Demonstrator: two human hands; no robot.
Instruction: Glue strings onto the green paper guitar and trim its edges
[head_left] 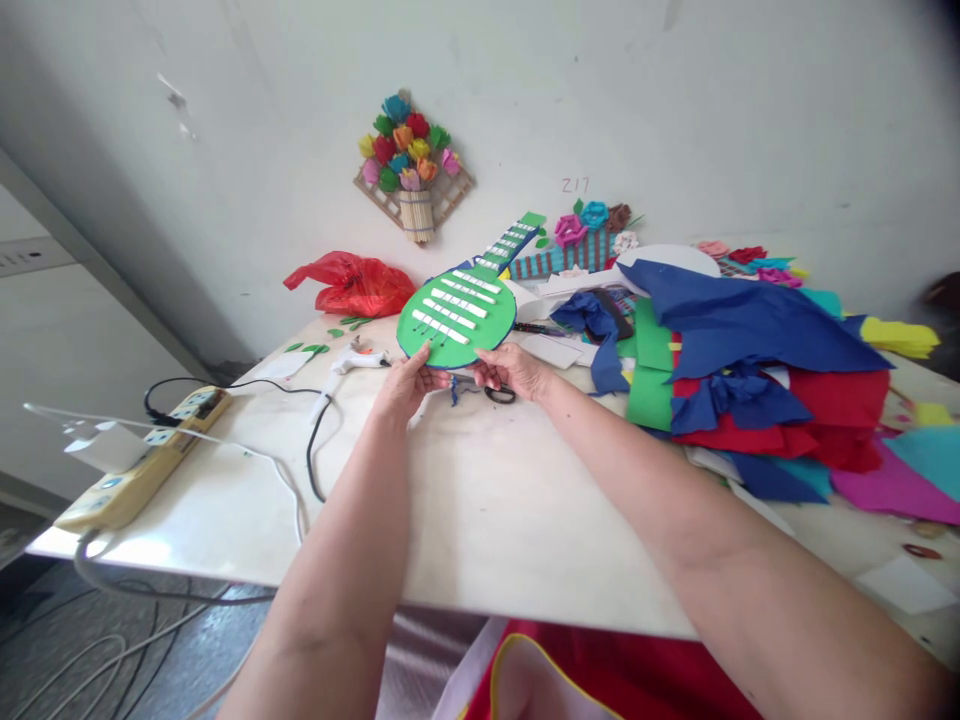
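Note:
A green paper lute (491,325) with a blue edge is held up above the table, its round body toward me and its neck slanting up to the right. White strips cross the body and the neck. My left hand (411,383) grips the lower left rim, thumb on the front and fingers behind. At the lower right rim my right hand (514,370) pinches it the same way. Just beneath the hands lie dark-handled scissors (500,395) and a small blue scrap. A white glue gun (352,362) rests to the left of my left hand.
A power strip (161,452) with a white charger and cables lies along the left. Blue, red and green sheets (757,330) are heaped at the right. A red plastic bag (360,284) sits at the back; a flower decoration (417,212) hangs on the wall.

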